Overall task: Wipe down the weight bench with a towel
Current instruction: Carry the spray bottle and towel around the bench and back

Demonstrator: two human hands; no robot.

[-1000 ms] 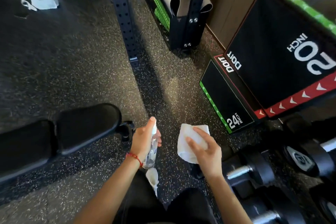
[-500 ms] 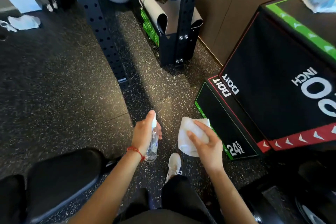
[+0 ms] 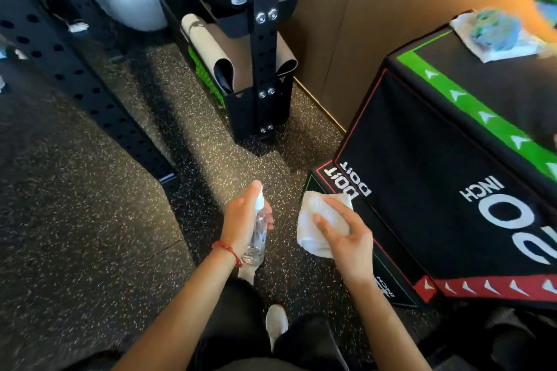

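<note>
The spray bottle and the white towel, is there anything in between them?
Nothing is held between the spray bottle and the towel; the head view shows only speckled floor far below the gap.

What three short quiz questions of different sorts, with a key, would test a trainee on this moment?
1. True or false: the left hand holds the clear plastic spray bottle with a white nozzle upright.
2. Multiple choice: the folded white towel is A) lying on the speckled black rubber floor, B) held in the right hand, C) draped over the big black plyo box with green and red edges.
3. Fill in: the large white number printed on that box's side is ___.

Key: 1 true. 2 B. 3 20.
</note>
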